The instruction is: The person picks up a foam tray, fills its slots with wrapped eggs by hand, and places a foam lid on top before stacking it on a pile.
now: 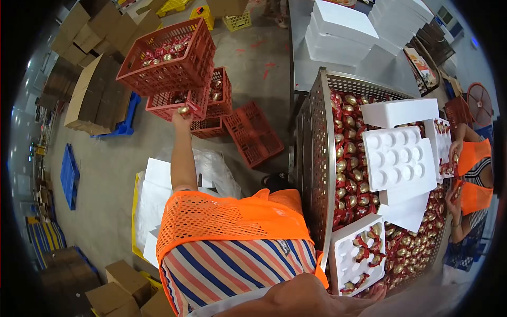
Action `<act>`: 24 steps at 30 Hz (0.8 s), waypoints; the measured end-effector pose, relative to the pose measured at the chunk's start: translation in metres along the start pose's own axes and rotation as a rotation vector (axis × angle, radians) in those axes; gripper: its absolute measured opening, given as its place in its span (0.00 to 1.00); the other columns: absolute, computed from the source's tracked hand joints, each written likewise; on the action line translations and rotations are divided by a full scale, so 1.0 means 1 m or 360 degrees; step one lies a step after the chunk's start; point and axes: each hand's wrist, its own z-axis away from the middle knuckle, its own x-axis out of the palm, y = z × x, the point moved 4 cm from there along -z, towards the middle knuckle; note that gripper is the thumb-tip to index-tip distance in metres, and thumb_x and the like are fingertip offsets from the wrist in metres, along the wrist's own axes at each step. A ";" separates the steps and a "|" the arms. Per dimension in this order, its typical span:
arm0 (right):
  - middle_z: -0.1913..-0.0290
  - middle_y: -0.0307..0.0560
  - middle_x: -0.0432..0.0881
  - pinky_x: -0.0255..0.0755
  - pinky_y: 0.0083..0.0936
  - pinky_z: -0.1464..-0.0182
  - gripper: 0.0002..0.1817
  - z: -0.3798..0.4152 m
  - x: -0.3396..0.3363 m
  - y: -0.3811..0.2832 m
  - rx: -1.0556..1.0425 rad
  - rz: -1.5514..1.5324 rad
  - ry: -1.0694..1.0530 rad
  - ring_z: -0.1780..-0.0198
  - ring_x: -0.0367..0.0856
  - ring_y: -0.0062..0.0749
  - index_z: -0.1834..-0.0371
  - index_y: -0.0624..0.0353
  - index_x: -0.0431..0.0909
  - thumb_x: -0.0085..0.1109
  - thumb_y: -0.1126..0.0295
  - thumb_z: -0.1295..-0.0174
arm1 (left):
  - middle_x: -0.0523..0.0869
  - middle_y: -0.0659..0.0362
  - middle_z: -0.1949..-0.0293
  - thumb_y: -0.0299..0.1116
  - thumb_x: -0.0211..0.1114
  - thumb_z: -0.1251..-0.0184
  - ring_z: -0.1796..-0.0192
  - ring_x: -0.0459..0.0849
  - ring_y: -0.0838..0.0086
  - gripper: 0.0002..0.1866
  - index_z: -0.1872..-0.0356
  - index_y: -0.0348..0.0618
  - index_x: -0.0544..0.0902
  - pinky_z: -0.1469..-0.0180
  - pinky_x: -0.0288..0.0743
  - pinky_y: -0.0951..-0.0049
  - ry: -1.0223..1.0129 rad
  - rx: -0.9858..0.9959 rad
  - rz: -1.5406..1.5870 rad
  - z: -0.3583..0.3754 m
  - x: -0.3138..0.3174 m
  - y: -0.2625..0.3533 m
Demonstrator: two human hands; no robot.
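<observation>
My left hand (182,121) reaches out at the left, its fingers closed around a gold egg-shaped piece (183,110). It is beside a red plastic crate (177,104) in a stack; the upper crate (182,68) holds similar pieces in red wrapping. At the lower right, my right hand (377,291) grips the near edge of a white foam tray (343,259), its fingers partly hidden. Several gold-and-red wrapped pieces (376,259) sit in the tray's hollows, mostly along its right side. That tray rests over a perforated metal bin (330,153) full of such pieces.
Another foam tray (393,158) and white foam pieces lie on the bin's contents. A co-worker's hands (455,150) are at the bin's far right side. White foam boxes (340,31) stack on a metal table. A tilted red crate (253,134) lies on the floor, with cardboard boxes (92,95) further left.
</observation>
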 end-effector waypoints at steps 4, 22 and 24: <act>0.39 0.50 0.78 0.73 0.30 0.40 0.20 0.003 0.003 0.003 0.0007 0.0046 0.0054 0.41 0.78 0.36 0.39 0.65 0.74 0.52 0.65 0.28 | 0.75 0.48 0.49 0.37 0.55 0.30 0.48 0.76 0.57 0.15 0.51 0.36 0.76 0.44 0.74 0.46 0.0258 0.0036 0.0027 0.006 0.032 0.030; 0.37 0.51 0.76 0.74 0.26 0.39 0.18 0.019 -0.035 0.060 -0.0295 -0.0323 -0.0131 0.41 0.79 0.35 0.39 0.68 0.75 0.48 0.75 0.30 | 0.77 0.43 0.40 0.39 0.64 0.32 0.37 0.75 0.51 0.25 0.40 0.32 0.74 0.34 0.72 0.55 -0.0831 0.0420 -0.0294 -0.116 0.265 0.208; 0.36 0.52 0.76 0.76 0.20 0.41 0.21 0.039 -0.011 0.012 -0.0224 -0.0326 -0.0097 0.41 0.80 0.31 0.35 0.68 0.70 0.48 0.78 0.31 | 0.76 0.44 0.39 0.38 0.62 0.31 0.37 0.75 0.53 0.25 0.39 0.32 0.74 0.34 0.72 0.57 -0.0725 0.0561 -0.0469 -0.120 0.317 0.193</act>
